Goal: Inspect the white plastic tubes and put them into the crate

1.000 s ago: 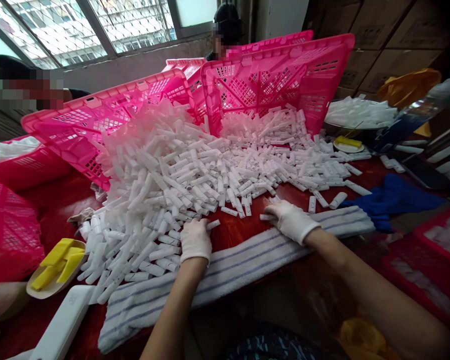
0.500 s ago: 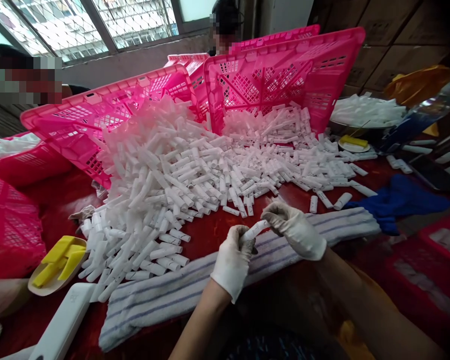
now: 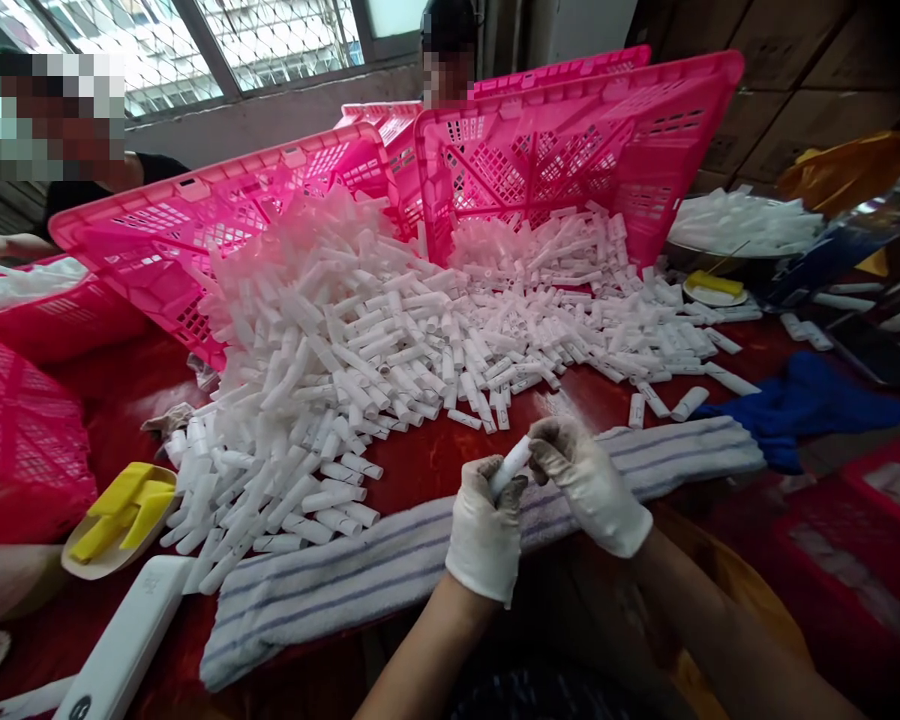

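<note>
Both my hands wear white gloves and meet over a striped towel [image 3: 390, 570] at the table's near edge. My left hand [image 3: 486, 525] is closed round the lower end of a small white plastic tube [image 3: 510, 465]. My right hand [image 3: 589, 485] pinches the tube's upper end with fingers curled. A big heap of the same white tubes [image 3: 360, 340] spills from two tipped pink crates [image 3: 195, 250] just beyond my hands.
A second pink crate [image 3: 570, 140] stands tilted at the back right. A dish with yellow pieces [image 3: 120, 505] sits at left, a white device [image 3: 120, 640] at front left, a blue cloth [image 3: 802, 400] at right. Two other people sit behind the crates.
Both hands left the pile, lifted one tube and came together over the towel. They now sit slightly closer to me than half a second ago.
</note>
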`<action>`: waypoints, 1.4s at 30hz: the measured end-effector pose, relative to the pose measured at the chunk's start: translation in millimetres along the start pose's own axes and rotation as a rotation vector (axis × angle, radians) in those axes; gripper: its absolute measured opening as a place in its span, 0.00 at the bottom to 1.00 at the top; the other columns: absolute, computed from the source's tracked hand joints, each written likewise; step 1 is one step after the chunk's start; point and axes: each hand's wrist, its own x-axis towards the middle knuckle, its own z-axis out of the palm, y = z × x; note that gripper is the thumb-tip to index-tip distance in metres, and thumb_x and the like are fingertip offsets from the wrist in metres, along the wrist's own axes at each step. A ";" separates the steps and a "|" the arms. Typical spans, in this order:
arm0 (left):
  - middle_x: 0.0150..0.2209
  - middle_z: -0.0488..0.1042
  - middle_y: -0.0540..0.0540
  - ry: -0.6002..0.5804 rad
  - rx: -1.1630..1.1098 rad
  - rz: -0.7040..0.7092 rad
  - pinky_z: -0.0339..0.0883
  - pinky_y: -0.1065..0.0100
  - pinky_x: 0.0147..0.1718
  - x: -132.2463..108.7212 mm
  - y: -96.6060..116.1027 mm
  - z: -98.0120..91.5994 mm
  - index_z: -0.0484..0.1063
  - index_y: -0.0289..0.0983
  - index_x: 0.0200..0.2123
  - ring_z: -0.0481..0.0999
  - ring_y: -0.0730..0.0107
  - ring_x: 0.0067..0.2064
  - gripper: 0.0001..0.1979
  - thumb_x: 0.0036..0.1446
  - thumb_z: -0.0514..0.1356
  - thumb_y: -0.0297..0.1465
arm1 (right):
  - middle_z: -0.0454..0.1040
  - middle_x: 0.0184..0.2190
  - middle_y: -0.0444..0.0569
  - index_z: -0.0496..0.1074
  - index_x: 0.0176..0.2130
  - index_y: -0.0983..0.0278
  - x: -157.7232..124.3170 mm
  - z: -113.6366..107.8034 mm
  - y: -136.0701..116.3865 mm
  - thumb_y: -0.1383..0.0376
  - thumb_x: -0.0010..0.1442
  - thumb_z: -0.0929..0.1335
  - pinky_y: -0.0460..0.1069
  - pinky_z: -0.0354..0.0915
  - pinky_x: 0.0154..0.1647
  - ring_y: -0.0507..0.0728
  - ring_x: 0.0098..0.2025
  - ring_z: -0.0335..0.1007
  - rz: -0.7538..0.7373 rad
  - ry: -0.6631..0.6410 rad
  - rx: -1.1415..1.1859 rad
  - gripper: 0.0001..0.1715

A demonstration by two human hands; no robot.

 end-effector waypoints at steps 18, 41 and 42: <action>0.26 0.62 0.54 -0.400 -0.394 -0.407 0.50 0.76 0.20 1.2 26.1 -17.4 0.65 0.35 0.37 0.57 0.82 0.23 0.19 0.56 0.60 0.46 | 0.71 0.27 0.45 0.73 0.30 0.61 6.4 -17.3 -13.7 0.49 0.45 0.75 0.48 0.67 0.33 0.54 0.31 0.66 -0.082 -0.048 -0.119 0.20; 0.19 0.52 0.59 -0.650 -0.735 -0.596 0.42 0.77 0.14 -3.9 41.4 1.2 0.58 0.39 0.32 0.45 0.84 0.15 0.21 0.57 0.54 0.52 | 0.73 0.45 0.49 0.74 0.37 0.58 -17.9 -20.2 -0.2 0.57 0.63 0.66 0.52 0.67 0.46 0.57 0.46 0.70 -0.160 -0.201 -0.046 0.09; 0.19 0.54 0.58 -0.652 -0.628 -0.522 0.45 0.76 0.14 -5.0 40.9 3.5 0.59 0.39 0.31 0.49 0.82 0.15 0.21 0.58 0.53 0.52 | 0.74 0.42 0.49 0.74 0.36 0.58 -20.4 -20.4 -1.2 0.56 0.61 0.67 0.52 0.67 0.44 0.57 0.43 0.70 -0.127 -0.159 -0.056 0.10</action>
